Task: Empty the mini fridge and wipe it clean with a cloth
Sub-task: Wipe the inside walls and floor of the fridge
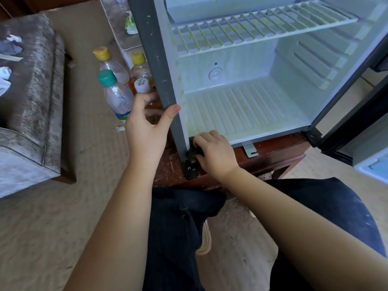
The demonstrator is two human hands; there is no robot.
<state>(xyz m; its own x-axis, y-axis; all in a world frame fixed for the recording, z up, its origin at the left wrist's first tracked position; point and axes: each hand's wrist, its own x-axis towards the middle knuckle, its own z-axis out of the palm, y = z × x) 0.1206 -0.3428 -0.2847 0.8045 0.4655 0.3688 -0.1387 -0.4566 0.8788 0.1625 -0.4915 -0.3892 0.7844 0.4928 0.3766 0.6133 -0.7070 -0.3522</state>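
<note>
While the fridge (241, 110) stands open on the stand (273, 152), its door (357, 114) swung wide at three o'clock, its left front edge is gripped by the left hand (144, 122). The thumb is laid across the grey face and the fingers are curled round behind it. Down at six o'clock from that thumb, a dark cloth (192, 151) is clutched in the right hand (214, 152). It is pressed against the foot of the same edge, right where the cabinet meets the wood. The fingers are bent over the cloth, and most of it is hidden beneath them.

Inside, at twelve o'clock, the wire shelf (252, 30) is seen streaked with yellow-green, and the same stain is carried on the ribbed floor and the left wall.

At ten o'clock from the left hand, four bottles (117, 97) are bunched on the floor just beside the fridge: two capped yellow, one green, one white. Whether they touch one another cannot be told. At nine o'clock an armchair (31, 101) is set, well apart from the fridge, with crumpled scraps lying on it.
</note>
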